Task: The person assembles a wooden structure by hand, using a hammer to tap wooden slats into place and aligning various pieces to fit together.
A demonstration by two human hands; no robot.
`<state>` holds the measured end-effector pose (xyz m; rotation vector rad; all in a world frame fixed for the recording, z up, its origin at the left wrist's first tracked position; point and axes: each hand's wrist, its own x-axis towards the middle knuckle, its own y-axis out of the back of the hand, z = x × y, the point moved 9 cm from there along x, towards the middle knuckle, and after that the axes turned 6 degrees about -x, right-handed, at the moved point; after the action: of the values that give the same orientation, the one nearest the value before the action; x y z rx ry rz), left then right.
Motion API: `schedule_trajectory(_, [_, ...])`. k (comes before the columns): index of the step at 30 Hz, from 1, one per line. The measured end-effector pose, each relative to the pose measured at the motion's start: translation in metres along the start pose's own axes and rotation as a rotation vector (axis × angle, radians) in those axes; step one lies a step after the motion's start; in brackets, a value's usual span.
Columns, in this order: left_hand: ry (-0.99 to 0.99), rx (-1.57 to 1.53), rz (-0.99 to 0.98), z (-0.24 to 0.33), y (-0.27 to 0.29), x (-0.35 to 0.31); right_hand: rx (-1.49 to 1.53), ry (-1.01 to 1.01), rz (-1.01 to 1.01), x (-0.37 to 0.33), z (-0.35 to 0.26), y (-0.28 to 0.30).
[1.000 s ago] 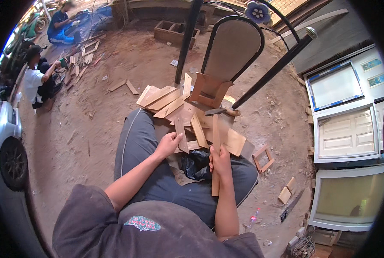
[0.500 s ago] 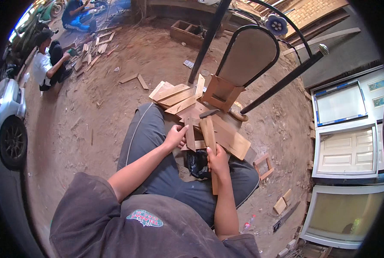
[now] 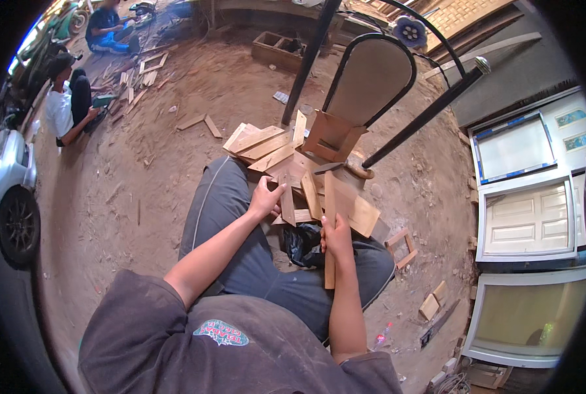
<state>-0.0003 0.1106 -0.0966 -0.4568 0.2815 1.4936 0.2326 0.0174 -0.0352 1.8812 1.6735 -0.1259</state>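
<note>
Broadly, bare brown dirt ground (image 3: 125, 223) spreads beneath everything, with a silver car (image 3: 7, 171) along its left side and a stack of white-framed panels (image 3: 526, 253) along its right. Ahead rises a black metal frame (image 3: 309, 65) with slanting posts, and further off at upper left two other people sit low on the ground, one in a white top (image 3: 60, 111), the other in dark blue (image 3: 112, 33). The wearer's grey-trousered legs (image 3: 214, 203) are bent and spread apart. Beyond them stands a padded oval backrest (image 3: 371, 79) with a dark rim, a brown wooden frame (image 3: 332, 136) leaning at its foot. Just in front, between the knees and the backrest, lies a heap of pale cut boards (image 3: 266, 146), overlapping at odd angles, with a crumpled black plastic bag (image 3: 299, 244) below its near edge. Over the heap's right part, a hammer (image 3: 329, 197) points its dark head away from the body; the right hand (image 3: 337, 238) is wrapped around its wooden handle. The left hand (image 3: 266, 198), fingers curled, pinches a narrow wooden strip (image 3: 287, 205) at the heap's near side; how firmly, I cannot tell. A small clear bottle (image 3: 383, 336) lies on the ground at lower right.
</note>
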Motion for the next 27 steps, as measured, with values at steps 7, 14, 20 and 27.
schedule_trajectory(7, [0.103,-0.099,-0.065,-0.021,0.003,0.002,0.159,-0.044,0.011,0.009,0.004,0.025])
schedule_trajectory(14, [0.187,-0.152,-0.081,-0.021,-0.003,-0.022,0.043,0.031,0.075,0.012,0.011,0.022])
schedule_trajectory(20, [0.226,-0.212,-0.112,-0.028,0.001,-0.022,-0.113,0.013,0.146,0.011,0.004,0.021])
schedule_trajectory(27, [0.223,-0.181,-0.166,-0.033,-0.005,-0.019,-0.118,0.007,0.152,0.013,0.012,0.023])
